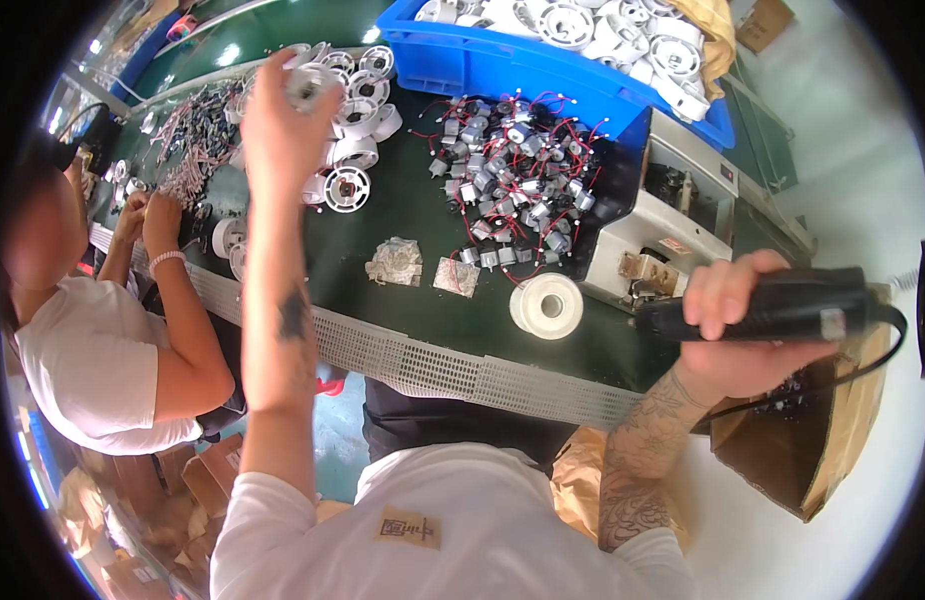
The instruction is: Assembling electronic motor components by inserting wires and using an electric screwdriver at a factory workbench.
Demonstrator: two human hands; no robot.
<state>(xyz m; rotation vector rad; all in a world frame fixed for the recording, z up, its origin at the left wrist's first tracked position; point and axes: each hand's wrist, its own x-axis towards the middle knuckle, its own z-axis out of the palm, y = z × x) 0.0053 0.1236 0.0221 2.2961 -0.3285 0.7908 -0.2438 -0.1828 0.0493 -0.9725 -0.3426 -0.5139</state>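
My left hand (pixel 281 125) is raised over a cluster of white round plastic housings (pixel 359 116) at the far left of the bench. Its fingers are closed round one white round housing (pixel 309 88). At the right, my right hand (pixel 728 310) grips a black electric screwdriver (pixel 808 305), which lies level with its tip pointing left. A black cord hangs from the tool's right end. Just beyond that tip stands a grey metal machine (pixel 673 215). Small motors with red wires (pixel 513 180) lie heaped between my two hands.
A blue crate (pixel 463 60) full of white parts stands at the back. A white spool (pixel 547 305) and two small crumpled pads (pixel 395 262) lie near the bench's front edge. At the left, a co-worker (pixel 103 360) handles parts. A cardboard box (pixel 783 450) sits at the right.
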